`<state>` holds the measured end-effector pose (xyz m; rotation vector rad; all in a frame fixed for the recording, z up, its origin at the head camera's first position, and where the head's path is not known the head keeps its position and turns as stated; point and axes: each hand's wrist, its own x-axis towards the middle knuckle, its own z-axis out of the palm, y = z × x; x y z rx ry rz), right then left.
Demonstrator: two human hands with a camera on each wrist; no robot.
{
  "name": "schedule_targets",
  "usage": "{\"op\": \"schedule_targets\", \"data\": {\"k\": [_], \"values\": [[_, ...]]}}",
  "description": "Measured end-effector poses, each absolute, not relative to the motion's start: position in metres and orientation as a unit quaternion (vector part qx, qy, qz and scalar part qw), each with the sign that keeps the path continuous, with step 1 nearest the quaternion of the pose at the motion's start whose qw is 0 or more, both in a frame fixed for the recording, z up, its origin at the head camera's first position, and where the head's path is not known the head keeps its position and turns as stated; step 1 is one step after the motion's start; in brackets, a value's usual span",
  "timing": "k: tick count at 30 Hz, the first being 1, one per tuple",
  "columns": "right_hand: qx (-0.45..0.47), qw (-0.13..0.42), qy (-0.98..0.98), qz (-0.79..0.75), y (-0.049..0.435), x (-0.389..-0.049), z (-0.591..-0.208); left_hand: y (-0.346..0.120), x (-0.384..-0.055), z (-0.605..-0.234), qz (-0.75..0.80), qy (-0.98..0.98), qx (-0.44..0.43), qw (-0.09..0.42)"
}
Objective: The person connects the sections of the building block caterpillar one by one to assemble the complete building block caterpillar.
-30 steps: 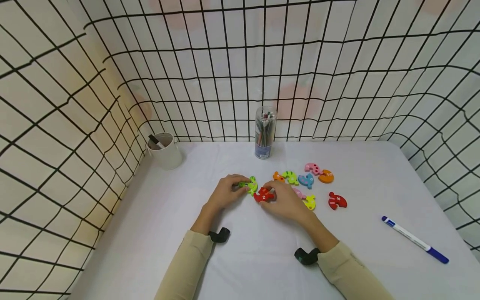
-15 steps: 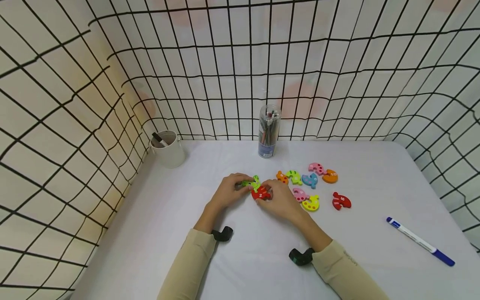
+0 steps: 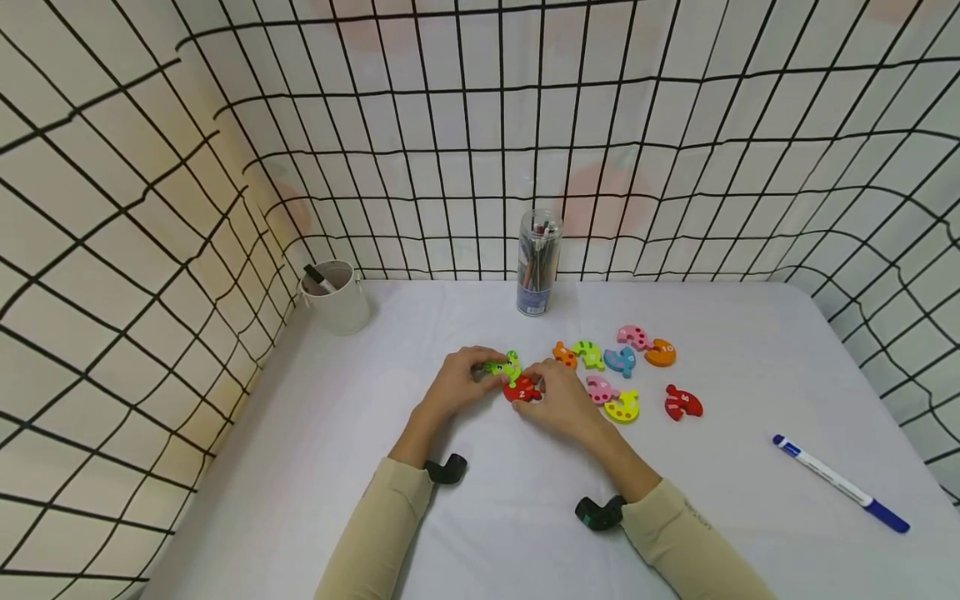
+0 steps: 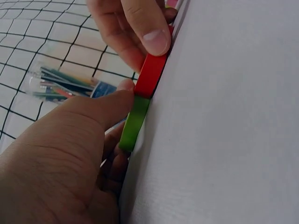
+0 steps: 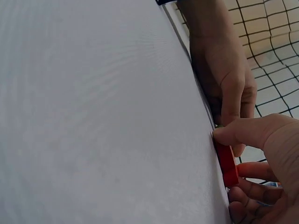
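Note:
My left hand (image 3: 459,383) pinches a green puzzle piece (image 3: 507,367) with a cartoon face, thumb and fingers on its left side. Against its lower right edge sits a red puzzle piece (image 3: 521,389) marked 2, which my right hand (image 3: 564,397) pinches between thumb and fingers. In the left wrist view the red piece (image 4: 152,74) and green piece (image 4: 134,122) meet end to end at the white tabletop (image 4: 224,116). The right wrist view shows my right thumb on the edge of the red piece (image 5: 226,161); the green one is mostly hidden there.
Right of my hands lie several coloured pieces, including a blue piece (image 3: 619,361), a yellow piece (image 3: 622,407) and a separate red piece (image 3: 682,402). A marker (image 3: 840,483) lies farther right. Behind stand a jar of pencils (image 3: 538,262) and a white bucket (image 3: 336,298), before a black grid (image 3: 465,158).
My right hand has brought the red piece up and left against the green piece, closing the offset between them. The head view has shifted slightly. Over the last half second the hands barely move.

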<state>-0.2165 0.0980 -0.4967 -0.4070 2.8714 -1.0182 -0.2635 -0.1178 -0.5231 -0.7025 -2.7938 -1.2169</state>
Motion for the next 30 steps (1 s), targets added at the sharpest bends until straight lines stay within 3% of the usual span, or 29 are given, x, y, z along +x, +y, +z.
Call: {"op": "schedule_targets", "data": {"k": [7, 14, 30], "values": [[-0.117, 0.045, 0.924, -0.361, 0.111, -0.220, -0.497, -0.115, -0.262, -0.524, -0.401, -0.890, -0.218, 0.010], [-0.105, -0.011, 0.944, -0.312, 0.140, -0.229, -0.490, -0.115, -0.262, -0.523, -0.405, -0.891, -0.206, 0.004], [-0.162, 0.014, 0.955, -0.249, 0.154, -0.221, -0.486, -0.118, -0.261, -0.523, -0.377, -0.902, -0.209, -0.006]]}}
